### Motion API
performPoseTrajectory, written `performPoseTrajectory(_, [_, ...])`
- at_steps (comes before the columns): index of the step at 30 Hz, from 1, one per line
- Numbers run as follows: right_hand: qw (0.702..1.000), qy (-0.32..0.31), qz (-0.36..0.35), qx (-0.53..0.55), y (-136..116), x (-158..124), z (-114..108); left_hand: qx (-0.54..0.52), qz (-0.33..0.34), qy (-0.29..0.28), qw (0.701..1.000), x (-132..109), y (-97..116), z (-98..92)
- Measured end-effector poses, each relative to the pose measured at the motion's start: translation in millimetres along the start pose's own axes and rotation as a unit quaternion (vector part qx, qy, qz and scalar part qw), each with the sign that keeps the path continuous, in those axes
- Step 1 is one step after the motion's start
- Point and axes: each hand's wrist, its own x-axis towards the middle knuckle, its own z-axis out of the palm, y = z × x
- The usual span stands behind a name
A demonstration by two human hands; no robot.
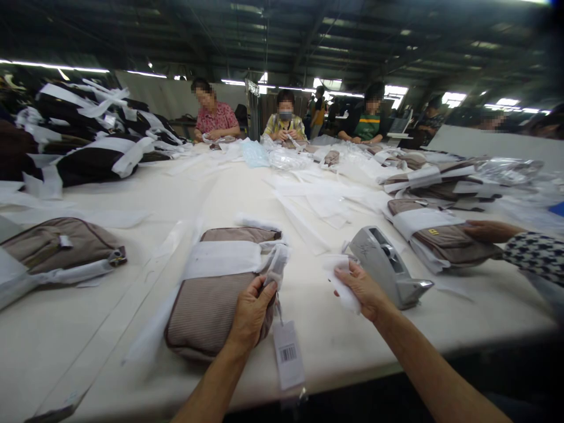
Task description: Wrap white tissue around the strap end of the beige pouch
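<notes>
Ribbed taupe bag [198, 317], white band [222, 259]; left grip [250, 308] clamped on wrapped strap [278, 263], right grip [365, 288] on paper [349, 298]

Left edge cutting off zippered bag [74, 238]; left hand [251, 308] hiding part of ribbed bag [200, 317]; tag [288, 370] print looking illegibly small; right edge cropping houndstooth sleeve [535, 255].

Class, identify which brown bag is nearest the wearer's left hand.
The front-centre bag with the barcode tag; the left hand holds its wrapped strap, while the other brown bags lie farther off.
</notes>
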Motion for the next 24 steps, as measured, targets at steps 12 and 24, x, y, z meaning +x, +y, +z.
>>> performPoseTrajectory(12, [0.96,-0.205,-0.119,-0.15,-5,6,89,0.13,0.052,-0.079,0.987,-3,-1,-5.8])
performPoseTrajectory(24, [0.901,-0.429,0.016,-0.065,-6,42,83,-0.063,0.044,-0.054,0.996,-2,-2,-4.0])
